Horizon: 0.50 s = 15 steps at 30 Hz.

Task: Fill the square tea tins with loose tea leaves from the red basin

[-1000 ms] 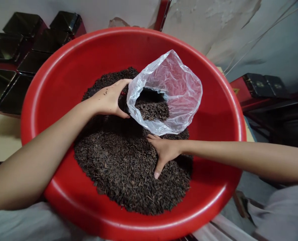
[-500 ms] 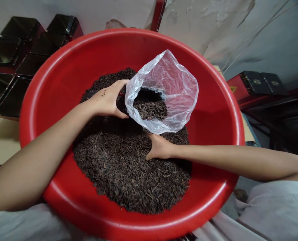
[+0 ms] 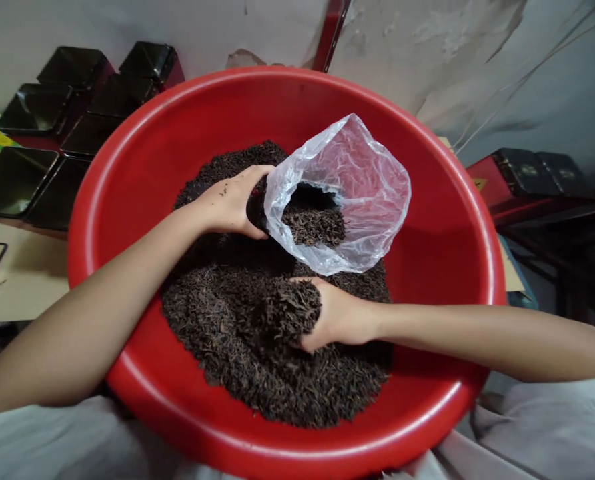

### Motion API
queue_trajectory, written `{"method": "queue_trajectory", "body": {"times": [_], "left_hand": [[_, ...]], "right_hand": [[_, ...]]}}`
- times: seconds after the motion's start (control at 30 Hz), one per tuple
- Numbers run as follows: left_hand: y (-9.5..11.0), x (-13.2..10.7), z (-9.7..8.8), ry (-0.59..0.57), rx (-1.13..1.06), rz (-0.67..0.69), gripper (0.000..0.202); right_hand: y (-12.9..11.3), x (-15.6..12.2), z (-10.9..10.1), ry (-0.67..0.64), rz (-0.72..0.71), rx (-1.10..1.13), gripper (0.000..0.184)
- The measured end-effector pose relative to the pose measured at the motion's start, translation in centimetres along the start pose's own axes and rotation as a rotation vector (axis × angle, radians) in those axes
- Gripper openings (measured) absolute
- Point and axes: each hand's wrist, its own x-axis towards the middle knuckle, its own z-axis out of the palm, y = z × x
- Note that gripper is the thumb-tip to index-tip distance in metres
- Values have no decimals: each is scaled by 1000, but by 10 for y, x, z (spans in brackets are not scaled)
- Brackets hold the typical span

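Dark loose tea leaves [image 3: 217, 333] lie heaped in a big red basin [image 3: 437, 220]. My left hand [image 3: 235, 203] is curved round the side of a dark tin [image 3: 258, 207], mostly hidden behind my fingers and the bag, that tilts with its mouth toward me. A clear plastic bag [image 3: 372, 180] lines the tin and flares out of its mouth, with tea leaves inside. Below the bag's rim, my right hand [image 3: 340, 317] is cupped round a handful of tea leaves, palm turned left, just above the heap.
Several open dark tins [image 3: 32, 110] stand on the left behind the basin. Two closed tins [image 3: 515, 170] sit at the right by the wall. Cardboard [image 3: 22, 267] lies beside the basin's left side.
My right hand has dug into the heap and come up with a clump of tea leaves. My left hand still holds the lined tin; the whole view has shifted slightly.
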Motion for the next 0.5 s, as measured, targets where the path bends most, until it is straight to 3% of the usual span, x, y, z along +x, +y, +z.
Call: {"method": "queue_trajectory", "body": {"times": [0.1, 0.2, 0.4, 0.5], "left_hand": [[0, 0, 0, 2, -2, -3, 98], [1, 0, -1, -5, -1, -20, 97], [1, 0, -2, -10, -2, -28, 96], [1, 0, -1, -2, -13, -10, 94]], "right_hand": [[-10, -13, 5, -122, -150, 90, 36], [-22, -27, 3, -131, -234, 33, 38], [-50, -54, -15, -15, -464, -166, 42], [-63, -57, -27, 135, -556, -251, 40]]}}
